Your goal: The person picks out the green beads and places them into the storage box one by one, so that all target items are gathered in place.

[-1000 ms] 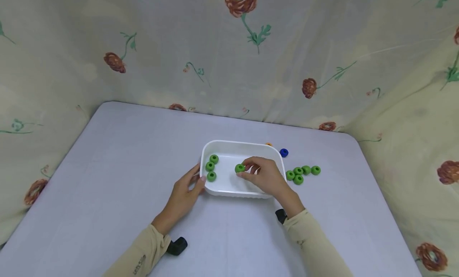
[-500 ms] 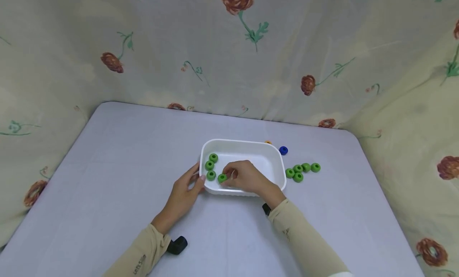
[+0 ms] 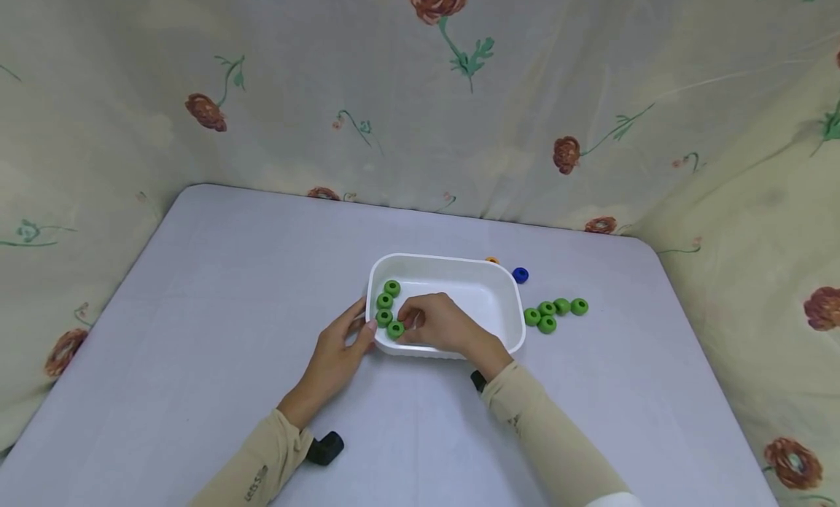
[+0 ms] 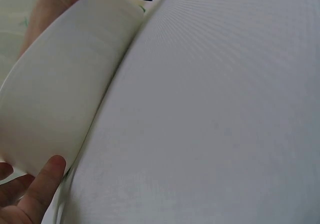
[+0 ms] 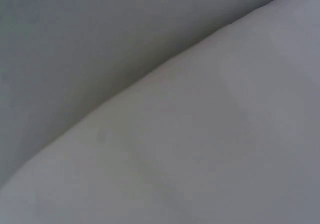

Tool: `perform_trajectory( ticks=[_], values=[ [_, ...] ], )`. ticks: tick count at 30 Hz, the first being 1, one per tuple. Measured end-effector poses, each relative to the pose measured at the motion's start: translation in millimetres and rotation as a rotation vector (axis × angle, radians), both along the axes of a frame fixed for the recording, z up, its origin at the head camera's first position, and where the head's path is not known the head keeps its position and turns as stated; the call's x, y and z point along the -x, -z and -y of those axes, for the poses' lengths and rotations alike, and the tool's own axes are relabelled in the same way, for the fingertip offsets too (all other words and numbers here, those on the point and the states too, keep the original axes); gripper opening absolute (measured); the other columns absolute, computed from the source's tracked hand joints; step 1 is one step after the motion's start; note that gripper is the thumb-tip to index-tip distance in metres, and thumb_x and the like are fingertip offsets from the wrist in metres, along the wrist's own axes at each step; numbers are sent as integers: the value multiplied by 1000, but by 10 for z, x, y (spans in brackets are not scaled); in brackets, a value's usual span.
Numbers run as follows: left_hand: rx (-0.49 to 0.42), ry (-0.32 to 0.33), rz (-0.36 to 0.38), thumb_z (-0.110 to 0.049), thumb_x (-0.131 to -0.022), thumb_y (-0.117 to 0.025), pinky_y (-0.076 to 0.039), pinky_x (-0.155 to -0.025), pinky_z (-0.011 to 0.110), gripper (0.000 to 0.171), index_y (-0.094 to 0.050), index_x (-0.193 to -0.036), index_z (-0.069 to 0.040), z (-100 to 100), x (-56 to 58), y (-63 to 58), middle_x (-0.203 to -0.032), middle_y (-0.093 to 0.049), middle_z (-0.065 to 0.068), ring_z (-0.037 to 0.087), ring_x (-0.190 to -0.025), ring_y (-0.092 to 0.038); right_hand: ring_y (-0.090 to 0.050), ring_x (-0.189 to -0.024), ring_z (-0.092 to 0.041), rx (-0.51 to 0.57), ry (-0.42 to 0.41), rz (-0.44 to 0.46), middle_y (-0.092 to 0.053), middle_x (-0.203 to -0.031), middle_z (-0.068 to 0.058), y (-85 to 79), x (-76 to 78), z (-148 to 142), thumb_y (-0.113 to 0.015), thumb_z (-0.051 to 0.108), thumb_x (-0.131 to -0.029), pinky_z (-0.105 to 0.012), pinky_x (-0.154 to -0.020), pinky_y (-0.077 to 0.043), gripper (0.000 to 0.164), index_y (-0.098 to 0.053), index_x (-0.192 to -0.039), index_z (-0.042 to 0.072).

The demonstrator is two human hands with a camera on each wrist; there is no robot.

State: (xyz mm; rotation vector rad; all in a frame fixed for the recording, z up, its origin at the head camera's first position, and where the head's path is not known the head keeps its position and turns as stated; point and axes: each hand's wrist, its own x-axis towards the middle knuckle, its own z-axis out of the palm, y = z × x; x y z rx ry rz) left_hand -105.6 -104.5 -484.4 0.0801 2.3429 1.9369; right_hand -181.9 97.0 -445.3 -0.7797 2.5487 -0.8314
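Note:
A white plastic tray stands on the table, with green beads lined along its left end. My right hand reaches inside and pinches a green bead between thumb and fingers, down at the tray's front left corner. Beside it, three more green beads, one of them this bead, form a row up the left wall. My left hand holds the tray's left end, thumb at the rim. In the left wrist view its fingertip rests against the tray's outer wall. The right wrist view shows only blurred pale surfaces.
Right of the tray lie several green beads in a loose cluster on the white-covered table. A blue bead and a partly hidden orange bead lie behind the tray's right corner. Flowered cloth hangs around the table.
My right hand has carried the green bead leftward across the tray to its front left corner, beside the row. My left hand stays at the tray's left end.

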Motion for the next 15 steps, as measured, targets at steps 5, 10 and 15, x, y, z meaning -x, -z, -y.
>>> perform_trajectory(
  ticks=[5, 10, 15],
  values=[
    [-5, 2, -7, -26, -105, -54, -63, -92, 20, 57, -34, -157, -13, 0, 8, 11, -160, -40, 11, 31, -141, -51, -62, -82, -8, -2, -3, -3, -75, -93, 2, 4, 3, 38, -86, 22, -80, -21, -74, -57, 28, -74, -103, 11],
    [-7, -3, -10, -27, -105, -54, -64, -92, 21, 56, -35, -156, -14, 0, 7, -7, -160, -41, 9, 30, -140, -52, -63, -83, -8, 5, -6, -4, -75, -93, 2, 10, 7, 74, -85, 20, -81, -20, -75, -57, 27, -74, -103, 12],
    [-2, -5, -3, -24, -105, -54, -64, -90, 20, 57, -34, -157, -12, 0, 7, -15, -159, -41, 10, 31, -139, -52, -63, -83, -8, 13, -13, -6, -74, -92, 2, 44, 20, 92, -85, 21, -81, -19, -75, -57, 26, -73, -102, 12]
  ],
)
